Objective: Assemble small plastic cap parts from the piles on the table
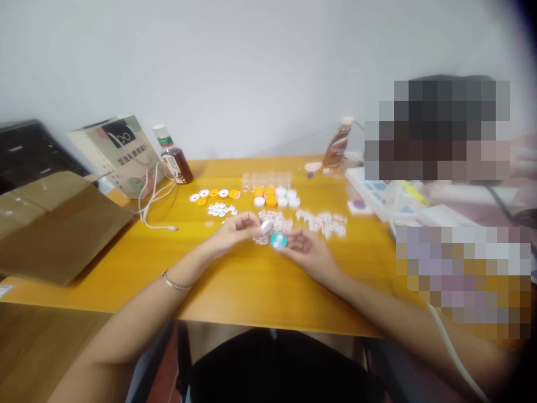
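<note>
Between the fingertips of my left hand (pixel 237 230) is a small white round piece (pixel 265 226), tilted on edge. My right hand (pixel 310 254) pinches a teal disc (pixel 278 240) with white spots or parts on its face; blur hides the detail. The two pieces are close together but apart, above the table. Just behind them lies a pile of small clear-white plastic parts (pixel 274 219), with a similar pile (pixel 323 221) to the right. Small white pieces with dark marks (pixel 220 210) lie beyond my left hand.
Orange and white discs (pixel 213 193) and stacked discs (pixel 271 196) stand farther back. Left are a sauce bottle (pixel 174 157), a white cable (pixel 151 207), a paper bag (pixel 121 151) and a cardboard box (pixel 62 224). Right are a drink bottle (pixel 337 144), a compartment tray (pixel 369 193) and another person.
</note>
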A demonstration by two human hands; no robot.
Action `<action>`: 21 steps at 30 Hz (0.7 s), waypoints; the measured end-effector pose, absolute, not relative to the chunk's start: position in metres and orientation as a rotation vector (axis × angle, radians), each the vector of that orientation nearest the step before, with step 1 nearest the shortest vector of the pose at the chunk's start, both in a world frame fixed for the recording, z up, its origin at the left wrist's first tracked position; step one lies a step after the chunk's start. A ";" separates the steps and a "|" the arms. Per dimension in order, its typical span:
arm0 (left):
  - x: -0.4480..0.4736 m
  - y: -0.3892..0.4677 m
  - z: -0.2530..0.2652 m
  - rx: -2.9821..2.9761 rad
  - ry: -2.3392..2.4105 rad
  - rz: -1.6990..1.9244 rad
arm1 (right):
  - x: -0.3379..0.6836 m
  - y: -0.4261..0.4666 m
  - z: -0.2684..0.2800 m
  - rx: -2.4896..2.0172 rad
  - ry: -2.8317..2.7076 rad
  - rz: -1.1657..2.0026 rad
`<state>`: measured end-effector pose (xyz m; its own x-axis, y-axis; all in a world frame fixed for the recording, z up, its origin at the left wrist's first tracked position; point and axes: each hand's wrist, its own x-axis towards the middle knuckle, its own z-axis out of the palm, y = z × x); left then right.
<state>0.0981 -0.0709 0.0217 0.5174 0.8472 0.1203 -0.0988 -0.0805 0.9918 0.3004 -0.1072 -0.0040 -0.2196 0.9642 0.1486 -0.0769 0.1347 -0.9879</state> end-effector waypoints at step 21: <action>0.048 -0.005 0.016 2.326 1.868 0.880 | 0.300 -0.106 -0.008 -0.923 -1.430 1.297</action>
<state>0.0481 -0.0055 0.0162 0.1191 0.9069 0.4041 0.8892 -0.2785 0.3629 0.3001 -0.1057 -0.0082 -0.2524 0.9542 0.1607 -0.0668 0.1485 -0.9866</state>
